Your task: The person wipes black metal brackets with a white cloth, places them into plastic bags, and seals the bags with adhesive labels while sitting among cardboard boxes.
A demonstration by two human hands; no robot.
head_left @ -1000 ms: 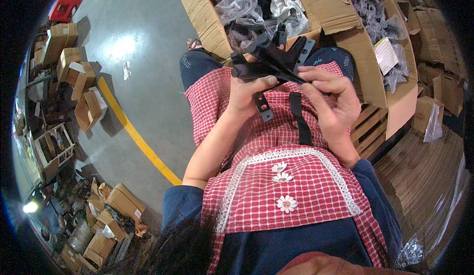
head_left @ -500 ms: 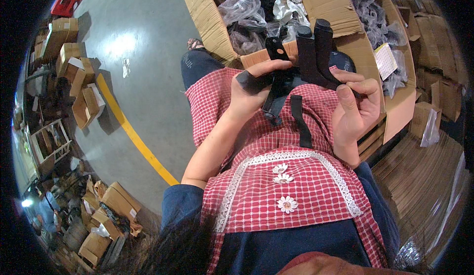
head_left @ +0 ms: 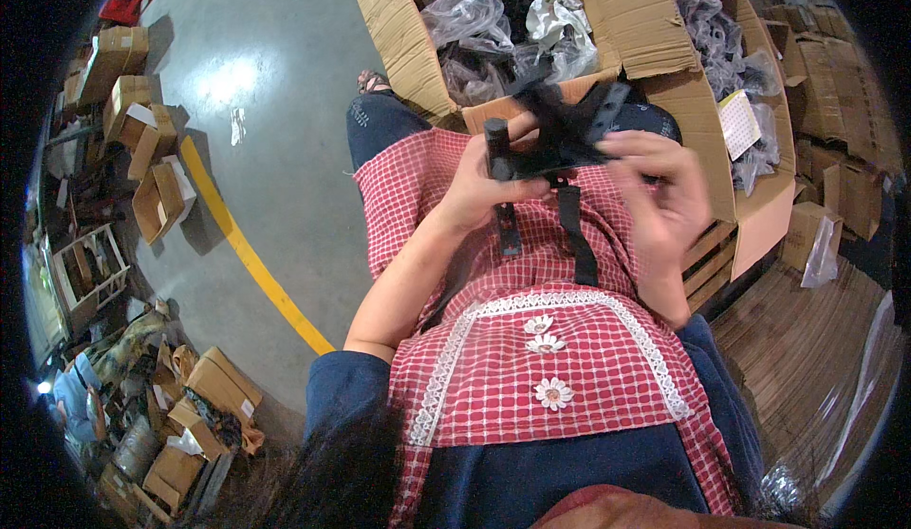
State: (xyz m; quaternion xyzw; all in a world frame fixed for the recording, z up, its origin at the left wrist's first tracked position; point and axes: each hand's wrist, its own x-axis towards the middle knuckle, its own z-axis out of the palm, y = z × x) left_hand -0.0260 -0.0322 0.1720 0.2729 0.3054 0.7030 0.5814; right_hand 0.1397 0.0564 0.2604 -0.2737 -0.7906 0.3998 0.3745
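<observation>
your left hand (head_left: 467, 192) is wrapped around the left end of the black bracket (head_left: 560, 145), thumb across it, over the lap of your red checked apron (head_left: 541, 406) and just above the black strap (head_left: 570, 225). your right hand (head_left: 664, 192) is motion-blurred with fingers curled at the bracket's right end, so can't tell if it's pinching it or only next to it. beyond the bracket sits a cardboard box (head_left: 636, 12) with clear plastic bags (head_left: 467, 17) inside, another box (head_left: 764, 211) to its right.

Left fingers (head_left: 524, 189) hold a black part (head_left: 562, 135) beside the blurred right fingers (head_left: 638, 142).
</observation>
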